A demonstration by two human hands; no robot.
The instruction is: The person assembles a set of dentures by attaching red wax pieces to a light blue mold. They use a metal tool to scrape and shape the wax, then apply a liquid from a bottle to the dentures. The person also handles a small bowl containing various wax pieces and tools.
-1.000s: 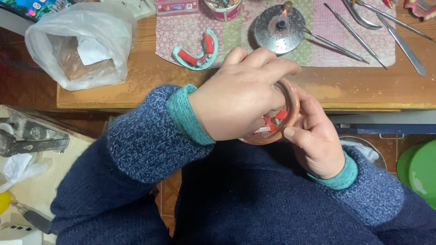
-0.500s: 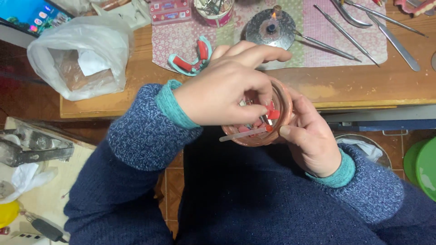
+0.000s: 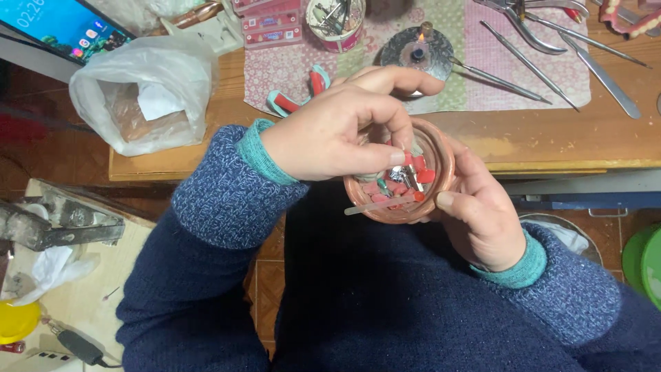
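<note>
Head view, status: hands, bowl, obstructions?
Right hand cradles small round copper-coloured bowl. Left hand fingers inside, among red bits. Pale flat stick lies across rim.

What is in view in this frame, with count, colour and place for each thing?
small bowl: one, coppery pink, held over the lap, red and pink bits inside
plastic bag: one, white, left end of the bench
wooden bench: one, brown, across the top
patterned cloth: one, pink and green, on the bench
small burner: one, grey metal, lit, on the cloth
metal hand tools: several, silver, right part of the cloth
tool cup: one, top centre
left hand: fingers reaching into the bowl
right hand: cradling the bowl
</note>
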